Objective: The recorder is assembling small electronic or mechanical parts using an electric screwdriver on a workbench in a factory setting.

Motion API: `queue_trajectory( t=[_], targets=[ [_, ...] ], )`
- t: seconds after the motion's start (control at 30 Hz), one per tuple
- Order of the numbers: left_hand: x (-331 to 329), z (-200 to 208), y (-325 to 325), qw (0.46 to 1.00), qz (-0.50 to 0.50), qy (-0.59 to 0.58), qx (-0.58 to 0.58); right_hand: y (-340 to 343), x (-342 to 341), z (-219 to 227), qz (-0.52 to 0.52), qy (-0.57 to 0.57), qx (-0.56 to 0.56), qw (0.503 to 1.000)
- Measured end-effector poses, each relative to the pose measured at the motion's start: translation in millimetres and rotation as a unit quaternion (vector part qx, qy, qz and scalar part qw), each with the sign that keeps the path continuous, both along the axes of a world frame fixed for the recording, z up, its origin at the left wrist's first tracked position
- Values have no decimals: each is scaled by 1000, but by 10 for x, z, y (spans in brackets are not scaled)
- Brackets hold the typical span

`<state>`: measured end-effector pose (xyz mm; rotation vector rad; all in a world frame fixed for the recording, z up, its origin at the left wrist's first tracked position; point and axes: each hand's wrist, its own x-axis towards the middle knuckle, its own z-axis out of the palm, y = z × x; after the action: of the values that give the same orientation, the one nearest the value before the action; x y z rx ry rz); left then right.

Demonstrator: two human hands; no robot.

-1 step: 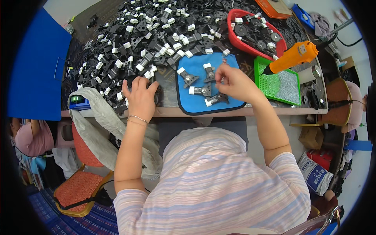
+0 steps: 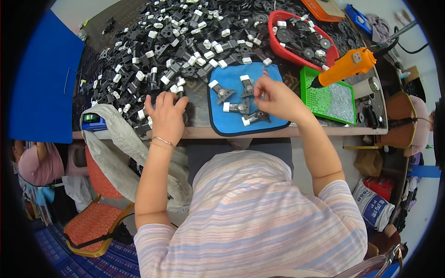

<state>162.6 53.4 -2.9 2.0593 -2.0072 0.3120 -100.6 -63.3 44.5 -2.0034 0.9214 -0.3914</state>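
My left hand lies fingers spread on the near edge of a big heap of black plastic parts with white caps. My right hand hovers over a blue mat at the table's front edge. Its thumb and fingertips are pinched together, and whatever is between them is too small to make out. Several of the same black-and-white parts lie on the mat just left of that hand. A few small metal bits sit at the mat's far edge.
Right of the mat is a green tray, with an orange power screwdriver hanging over it. A red basket holds black discs. A grey cloth drapes off the table's left. An orange chair and another person are at lower left.
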Motion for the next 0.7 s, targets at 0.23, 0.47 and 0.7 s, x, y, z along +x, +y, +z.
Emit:
queue_trajectory(
  t=[0.23,0.47,0.7],
  targets=[
    [-553,192,-7,986,-95,116,70,56,32,-75,15,-6,-25,1000],
    [-518,216,-79,966,-77,217,119,108,141,14,43,50,14,998],
    [-269,11,-67,963,-83,221,132,153,579,-70,116,27,13,993]
  ],
)
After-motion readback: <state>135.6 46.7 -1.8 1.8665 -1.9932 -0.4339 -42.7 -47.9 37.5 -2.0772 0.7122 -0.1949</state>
